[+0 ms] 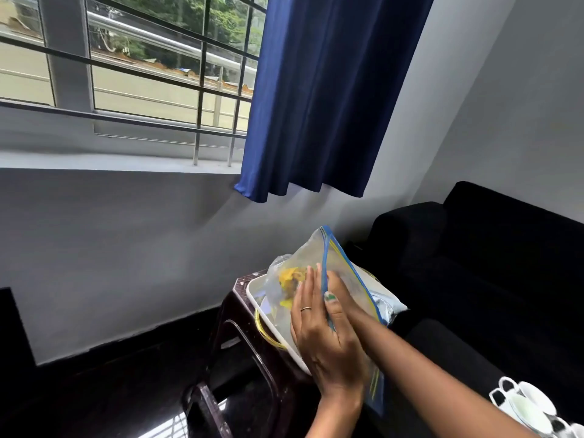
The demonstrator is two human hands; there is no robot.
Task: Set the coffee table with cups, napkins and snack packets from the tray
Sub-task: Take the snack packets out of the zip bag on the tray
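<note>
A clear zip bag with a blue seal strip and yellow snacks inside is held upright over a white tray. My left hand, wearing a ring, lies flat against the bag's near side. My right hand pinches the blue strip from the other side, its thumb with green nail polish on the seal. The tray rests on a dark brown plastic stool. White cups with dark handles stand at the bottom right corner.
A black sofa fills the right side, close behind the tray. A blue curtain hangs above, next to a barred window. Grey wall and dark floor lie to the left of the stool.
</note>
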